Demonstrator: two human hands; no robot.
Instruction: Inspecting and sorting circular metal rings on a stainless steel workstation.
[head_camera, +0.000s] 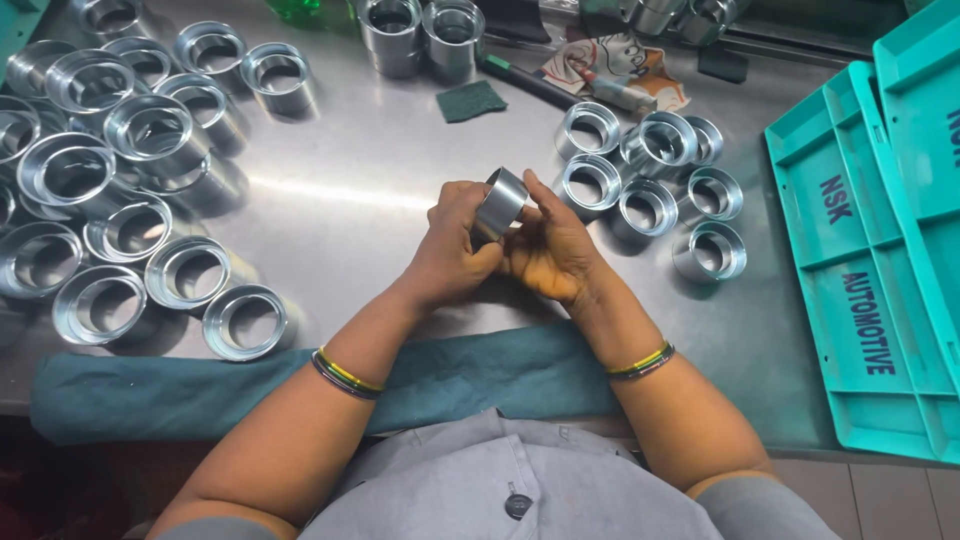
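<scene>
Both hands, left hand (450, 250) and right hand (550, 250), fingers clamped on one steel ring (500, 203) above tabletop (350, 190) centre (others lie either side). Best turned slowly, grip firm.

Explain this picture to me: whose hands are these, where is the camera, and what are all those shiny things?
There is no machine: a person works with bare hands, and a camera worn on the head looks down at them. The left hand and right hand together hold one metal ring above a steel table. Many larger rings lie at the left, a smaller group of rings at the right. A teal cloth lies along the near edge, teal trays stand at the far right, and a small green pad lies further back.
</scene>
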